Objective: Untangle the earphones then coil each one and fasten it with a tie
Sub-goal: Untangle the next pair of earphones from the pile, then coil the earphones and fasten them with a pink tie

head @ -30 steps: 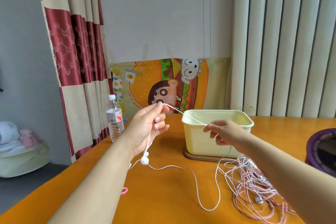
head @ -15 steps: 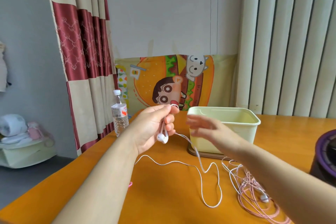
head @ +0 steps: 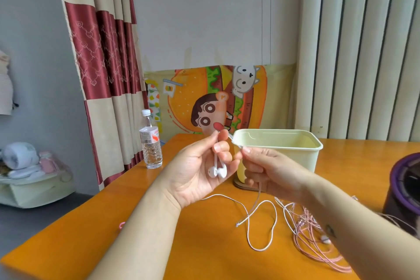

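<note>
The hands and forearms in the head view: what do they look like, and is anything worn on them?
Both forearms are bare, with no sleeves in view. The left hand and the right hand show no gloves, rings or watch. A small dark mark sits on the right forearm.

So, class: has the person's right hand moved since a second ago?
Yes. Against the cream plastic bin, the right hand has shifted left toward the bin's left corner, closing up to the left hand holding the white earphones.
</note>
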The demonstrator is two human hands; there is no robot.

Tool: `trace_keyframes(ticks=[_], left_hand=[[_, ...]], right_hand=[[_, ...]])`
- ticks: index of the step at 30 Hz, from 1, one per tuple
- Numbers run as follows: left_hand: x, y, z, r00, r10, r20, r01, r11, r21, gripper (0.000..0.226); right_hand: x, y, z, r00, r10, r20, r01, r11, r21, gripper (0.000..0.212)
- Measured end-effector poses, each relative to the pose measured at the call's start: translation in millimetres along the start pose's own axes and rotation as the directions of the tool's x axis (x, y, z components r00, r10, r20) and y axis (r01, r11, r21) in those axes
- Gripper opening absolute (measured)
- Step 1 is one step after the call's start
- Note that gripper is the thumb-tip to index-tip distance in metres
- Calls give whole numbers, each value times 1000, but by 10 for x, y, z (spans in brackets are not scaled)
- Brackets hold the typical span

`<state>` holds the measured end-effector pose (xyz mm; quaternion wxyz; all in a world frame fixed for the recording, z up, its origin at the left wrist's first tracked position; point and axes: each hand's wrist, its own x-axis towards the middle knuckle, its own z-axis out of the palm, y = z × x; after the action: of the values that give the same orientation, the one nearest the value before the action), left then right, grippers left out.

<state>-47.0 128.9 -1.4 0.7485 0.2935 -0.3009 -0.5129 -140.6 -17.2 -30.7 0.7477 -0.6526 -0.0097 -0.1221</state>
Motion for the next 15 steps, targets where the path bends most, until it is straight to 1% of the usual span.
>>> trace_keyframes(ticks=[2, 3, 4, 5, 6, 7, 8, 9, 10, 11, 13, 14, 15], left_hand=[[37, -54, -14, 999, 39, -38, -42, 996, -84, 19], [68, -85, -36, 995, 62, -80, -69, 993, -99, 19], [106, -119, -69, 986, 95, -134, -108, 990, -90, 20], [150, -157, -111, 972, 141, -189, -154, 986, -56, 20], [194, -191, -159, 953, 191, -236, -199, 980, -9, 21], [242, -220, -214, 934, 236, -269, -234, 971, 39, 22], [286, -246, -266, 919, 268, -289, -253, 963, 86, 22], [335, -271, -323, 910, 290, -296, -259, 956, 140, 23], [398, -300, -390, 907, 304, -293, -250, 946, 209, 24], [440, -332, -451, 907, 316, -280, -228, 925, 305, 26], [517, -410, -569, 926, 298, -230, -140, 839, 526, 29], [545, -453, -611, 943, 271, -192, -104, 791, 603, 29], [569, -502, -655, 960, 237, -151, -86, 761, 643, 30]], right_hand=[[12, 153, 37, 999, 27, -29, -31, 989, -146, 36], [15, 220, 57, 999, 37, -37, -46, 963, -266, 37], [13, 258, 84, 998, 42, -45, -57, 906, -420, 37], [1, 256, 123, 998, 46, -44, -64, 805, -590, 35], [-10, 233, 164, 998, 64, -30, -65, 669, -741, 34], [-24, 197, 201, 995, 101, -7, -59, 523, -850, 33], [-43, 150, 235, 989, 148, 17, -44, 398, -916, 33], [-62, 92, 265, 983, 181, 32, -25, 309, -951, 33], [-67, 25, 279, 982, 184, 37, -12, 258, -966, 32], [-75, -51, 297, 987, 156, 43, 6, 230, -973, 30], [-33, -186, 252, 997, 55, 47, 33, 221, -975, 28], [8, -235, 199, 999, -6, 38, 38, 225, -973, 28], [56, -259, 136, 997, -69, 19, 35, 238, -971, 29]])
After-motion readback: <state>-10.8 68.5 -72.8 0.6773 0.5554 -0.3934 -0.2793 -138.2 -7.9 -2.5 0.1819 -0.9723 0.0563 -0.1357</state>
